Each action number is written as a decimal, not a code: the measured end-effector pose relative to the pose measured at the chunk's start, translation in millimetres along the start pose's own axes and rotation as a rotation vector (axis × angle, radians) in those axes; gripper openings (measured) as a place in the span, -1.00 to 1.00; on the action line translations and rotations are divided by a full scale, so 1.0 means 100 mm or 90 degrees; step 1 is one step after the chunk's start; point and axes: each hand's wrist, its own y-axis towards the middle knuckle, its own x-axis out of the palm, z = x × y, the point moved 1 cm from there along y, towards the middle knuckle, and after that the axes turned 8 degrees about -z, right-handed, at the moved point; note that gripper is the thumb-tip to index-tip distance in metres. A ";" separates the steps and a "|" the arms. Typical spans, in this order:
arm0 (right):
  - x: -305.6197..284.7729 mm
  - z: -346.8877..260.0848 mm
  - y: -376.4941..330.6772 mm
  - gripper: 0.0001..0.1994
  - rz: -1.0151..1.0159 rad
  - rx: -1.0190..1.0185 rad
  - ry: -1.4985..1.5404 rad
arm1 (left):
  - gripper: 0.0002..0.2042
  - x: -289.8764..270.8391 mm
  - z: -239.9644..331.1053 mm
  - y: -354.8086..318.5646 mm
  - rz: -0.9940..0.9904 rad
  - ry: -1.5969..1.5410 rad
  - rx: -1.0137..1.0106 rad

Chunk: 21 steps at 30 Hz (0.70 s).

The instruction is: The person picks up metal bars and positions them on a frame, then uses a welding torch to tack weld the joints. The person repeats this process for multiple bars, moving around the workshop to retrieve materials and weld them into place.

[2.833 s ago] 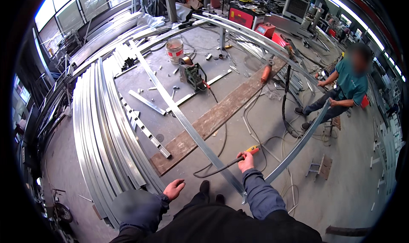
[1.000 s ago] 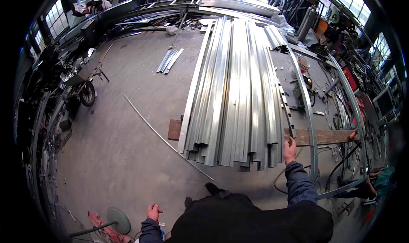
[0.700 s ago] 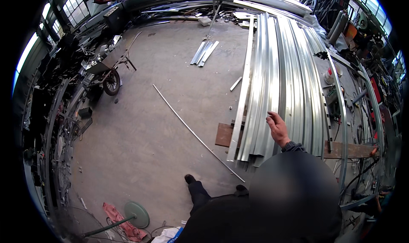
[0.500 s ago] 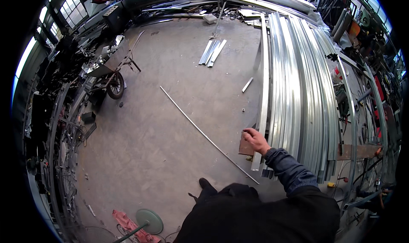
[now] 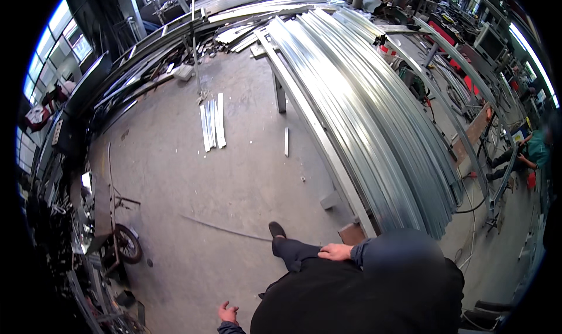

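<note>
Near the lower edge my left hand (image 5: pixel 228 312) hangs low over the floor, fingers apart and nothing in it. My right hand (image 5: pixel 336 252) is at my thigh, its fingers loosely bent over the dark trousers, with nothing visible in it. Just beyond it lies a reddish-brown block or plate (image 5: pixel 352 234), by the near end of a long metal beam (image 5: pixel 325 150). Alongside the beam, a large stack of long, shiny metal profiles (image 5: pixel 374 129) runs away from me. A thin rod (image 5: pixel 228 227) lies on the floor to the left, its near end at my foot.
Several short metal strips (image 5: pixel 212 123) and one small piece (image 5: pixel 286 141) lie on the floor ahead. A wheeled cart (image 5: pixel 105 217) stands at the left. Scrap metal (image 5: pixel 158 70) is heaped at the back. A person in green (image 5: pixel 534 149) is at the far right, beyond a metal frame (image 5: pixel 468 138).
My view has turned to the right and the stack now slants across it. The right hand has left the beam's end for my thigh. My left hand has come into view.
</note>
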 end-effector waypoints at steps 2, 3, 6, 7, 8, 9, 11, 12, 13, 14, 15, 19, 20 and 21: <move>-0.54 -0.40 0.68 -0.40 0.005 -0.007 -0.029 | -0.35 0.02 0.52 0.55 -0.079 0.069 -0.014; -0.92 -0.76 0.93 -0.41 -0.019 -0.030 -0.029 | -0.39 0.01 0.60 0.81 -0.103 0.001 -0.031; -2.28 -1.77 1.69 -0.42 0.100 -0.120 -0.007 | -0.41 0.43 1.33 1.38 -0.196 0.256 -0.040; -2.73 -2.14 2.01 -0.45 0.136 -0.127 -0.016 | -0.41 0.53 1.62 1.58 -0.214 0.292 -0.030; -3.19 -2.57 2.30 -0.46 0.138 -0.140 -0.004 | -0.42 0.62 1.89 1.78 -0.224 0.312 -0.023; -3.61 -2.99 2.54 -0.47 0.175 -0.192 0.029 | -0.42 0.71 2.18 2.01 -0.238 0.323 -0.021; -4.42 -3.96 2.86 -0.48 0.241 -0.317 0.065 | -0.43 0.84 2.79 2.46 -0.231 0.329 0.005; -4.80 -4.25 3.04 -0.48 0.261 -0.358 0.084 | -0.44 0.94 3.08 2.73 -0.240 0.340 0.005; -5.13 -4.45 3.23 -0.49 0.266 -0.374 0.089 | -0.44 1.03 3.36 3.01 -0.246 0.353 0.001; -5.46 -4.62 3.42 -0.49 0.272 -0.391 0.095 | -0.45 1.11 3.65 3.30 -0.251 0.369 -0.004; -5.79 -4.74 3.66 -0.50 0.283 -0.407 0.102 | -0.45 1.18 3.94 3.60 -0.260 0.387 -0.008; -6.73 -4.01 4.69 -0.51 0.307 -0.188 -0.021 | -0.46 1.38 5.22 4.96 -0.296 0.456 -0.017; -6.88 -3.75 4.81 -0.50 0.306 -0.073 -0.040 | -0.46 1.40 5.60 5.34 -0.289 0.453 -0.021; -6.95 -3.25 4.93 -0.48 0.315 0.039 -0.086 | -0.47 1.46 6.05 5.79 -0.286 0.445 -0.024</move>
